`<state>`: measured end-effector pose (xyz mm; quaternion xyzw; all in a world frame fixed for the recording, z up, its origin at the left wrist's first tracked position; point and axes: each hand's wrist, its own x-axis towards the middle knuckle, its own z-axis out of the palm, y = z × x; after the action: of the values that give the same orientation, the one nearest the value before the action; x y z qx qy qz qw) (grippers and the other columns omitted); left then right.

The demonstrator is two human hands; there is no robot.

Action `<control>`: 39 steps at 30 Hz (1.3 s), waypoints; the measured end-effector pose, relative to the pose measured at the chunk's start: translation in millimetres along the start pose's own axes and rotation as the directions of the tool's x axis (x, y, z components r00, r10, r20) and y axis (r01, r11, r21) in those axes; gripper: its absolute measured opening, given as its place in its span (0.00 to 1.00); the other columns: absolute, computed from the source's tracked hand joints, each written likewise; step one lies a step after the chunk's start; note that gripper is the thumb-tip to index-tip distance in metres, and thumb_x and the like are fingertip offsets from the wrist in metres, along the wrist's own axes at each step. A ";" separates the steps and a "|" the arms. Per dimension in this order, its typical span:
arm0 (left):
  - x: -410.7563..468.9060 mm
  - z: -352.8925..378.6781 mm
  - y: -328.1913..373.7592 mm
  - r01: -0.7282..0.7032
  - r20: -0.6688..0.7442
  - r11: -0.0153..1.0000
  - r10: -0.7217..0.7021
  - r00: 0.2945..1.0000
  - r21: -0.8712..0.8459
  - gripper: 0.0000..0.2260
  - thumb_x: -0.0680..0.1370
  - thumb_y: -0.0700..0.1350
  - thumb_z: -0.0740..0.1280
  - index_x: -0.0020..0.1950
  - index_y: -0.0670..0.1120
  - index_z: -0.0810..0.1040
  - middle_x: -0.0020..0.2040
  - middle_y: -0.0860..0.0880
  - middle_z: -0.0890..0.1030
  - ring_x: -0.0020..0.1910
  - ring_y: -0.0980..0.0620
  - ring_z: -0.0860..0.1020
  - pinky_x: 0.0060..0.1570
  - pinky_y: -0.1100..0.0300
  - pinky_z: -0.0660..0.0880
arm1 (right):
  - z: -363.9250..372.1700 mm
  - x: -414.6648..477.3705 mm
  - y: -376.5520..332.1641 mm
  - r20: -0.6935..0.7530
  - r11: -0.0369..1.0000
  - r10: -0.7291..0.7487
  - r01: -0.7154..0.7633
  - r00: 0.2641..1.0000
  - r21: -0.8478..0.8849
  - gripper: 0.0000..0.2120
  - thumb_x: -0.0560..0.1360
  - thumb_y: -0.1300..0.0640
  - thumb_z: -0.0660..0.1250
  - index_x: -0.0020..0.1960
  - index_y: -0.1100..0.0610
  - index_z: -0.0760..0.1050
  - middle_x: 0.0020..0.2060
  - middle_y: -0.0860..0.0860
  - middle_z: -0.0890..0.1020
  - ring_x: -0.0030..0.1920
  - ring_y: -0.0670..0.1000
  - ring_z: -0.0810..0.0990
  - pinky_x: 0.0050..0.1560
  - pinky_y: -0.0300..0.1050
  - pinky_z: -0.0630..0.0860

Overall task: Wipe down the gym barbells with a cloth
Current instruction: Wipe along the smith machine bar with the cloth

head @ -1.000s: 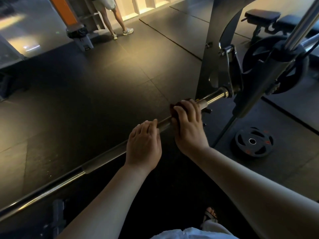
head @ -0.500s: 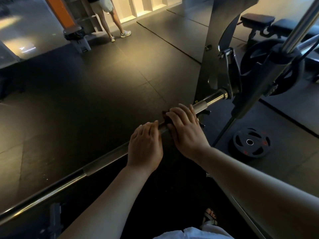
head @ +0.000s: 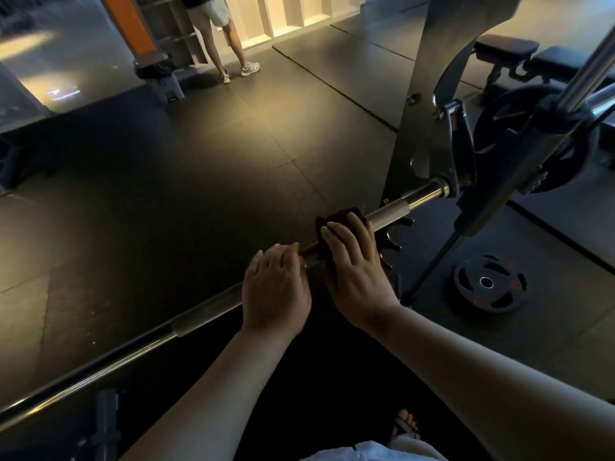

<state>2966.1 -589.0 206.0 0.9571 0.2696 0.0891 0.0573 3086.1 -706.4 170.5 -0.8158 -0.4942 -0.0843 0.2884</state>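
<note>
A long steel barbell (head: 109,356) runs from the lower left up to the rack's carriage at the right. A dark red cloth (head: 336,217) is wrapped over the bar. My right hand (head: 356,271) grips the cloth around the bar, fingers curled over the top. Just to its left, my left hand (head: 274,287) grips the bare bar. The bar's polished end (head: 419,197) shows beyond the cloth.
The grey rack upright (head: 419,94) and its black carriage (head: 519,151) stand at the right. A black weight plate (head: 487,282) lies on the rubber floor. A bench (head: 506,49) sits at the far right. A person's legs (head: 229,44) are by the orange post (head: 128,24).
My right hand has slid the cloth a little down the bar toward my left hand, baring more of the polished end. The left hand stays on the bar.
</note>
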 end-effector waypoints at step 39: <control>-6.1 -0.9 -6.8 0.001 -0.005 1.000 -0.001 1.000 -0.024 0.18 0.81 0.50 0.59 0.70 0.47 0.73 0.67 0.47 0.79 0.71 0.49 0.74 0.76 0.51 0.64 | 11.7 15.9 -21.8 -0.019 0.990 0.094 -0.091 0.995 0.108 0.23 0.82 0.47 0.57 0.70 0.60 0.74 0.69 0.57 0.74 0.78 0.61 0.60 0.80 0.65 0.49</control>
<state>2957.4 -586.4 204.9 0.9559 0.2693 0.0948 0.0683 3073.7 -680.3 176.2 -0.8202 -0.4562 -0.0540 0.3410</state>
